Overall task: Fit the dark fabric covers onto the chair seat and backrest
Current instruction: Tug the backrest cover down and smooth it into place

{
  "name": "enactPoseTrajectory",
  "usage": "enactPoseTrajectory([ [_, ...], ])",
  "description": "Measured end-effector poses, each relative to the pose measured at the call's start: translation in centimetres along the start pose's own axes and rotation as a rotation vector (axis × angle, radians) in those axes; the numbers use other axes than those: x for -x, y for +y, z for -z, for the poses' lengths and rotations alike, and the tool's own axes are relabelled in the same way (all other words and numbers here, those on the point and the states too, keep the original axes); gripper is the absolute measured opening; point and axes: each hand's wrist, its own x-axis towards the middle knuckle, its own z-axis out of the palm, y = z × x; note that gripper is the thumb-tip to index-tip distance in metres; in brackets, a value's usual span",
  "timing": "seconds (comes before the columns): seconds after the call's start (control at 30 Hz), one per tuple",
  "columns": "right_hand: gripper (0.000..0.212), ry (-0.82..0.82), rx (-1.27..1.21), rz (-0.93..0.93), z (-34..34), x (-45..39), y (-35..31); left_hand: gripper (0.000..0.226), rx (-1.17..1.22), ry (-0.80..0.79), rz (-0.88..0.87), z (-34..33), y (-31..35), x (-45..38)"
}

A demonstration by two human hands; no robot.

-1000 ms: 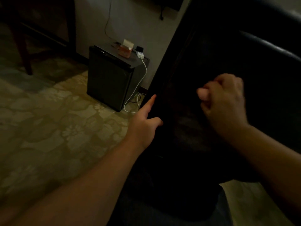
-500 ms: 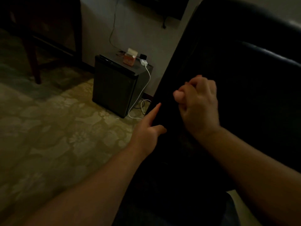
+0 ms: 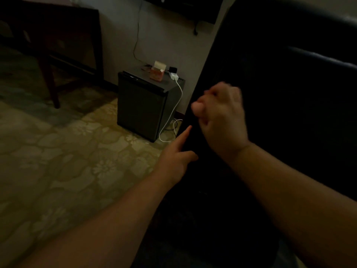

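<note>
Left fingers: your left hand [image 3: 173,159] is lying with its forefinger straight along the left edge of the dark fabric cover [image 3: 260,132], thumb pressing on it; the other fingers are hidden.
Right fingers: your right hand [image 3: 222,117] is curling into a blurred fist over that edge; I cannot tell whether it is gripping fabric.
Cover: it is draping the chair at right.
Beyond: a small black fridge [image 3: 144,107] is standing by the wall on patterned carpet [image 3: 67,161].
</note>
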Motion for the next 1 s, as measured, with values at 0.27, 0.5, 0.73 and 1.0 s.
enactPoseTrajectory([
  [0.27,0.024,-0.217,0.022,0.082,1.4,5.5,3.8,0.09,-0.196,0.05,0.042,-0.8,-0.1,1.1],
  [0.5,0.035,-0.041,-0.25,-0.597,6.8,17.1,8.3,0.074,-0.284,0.299,0.135,-2.5,-2.2,4.0],
  [0.73,0.021,-0.107,-0.361,-1.135,7.6,30.3,6.3,0.042,-0.588,0.082,0.384,-7.3,-9.9,7.0],
  [1.0,0.016,0.08,-1.188,-1.912,1.4,40.5,9.8,0.075,-1.194,-0.396,0.342,-9.3,-15.3,5.5],
])
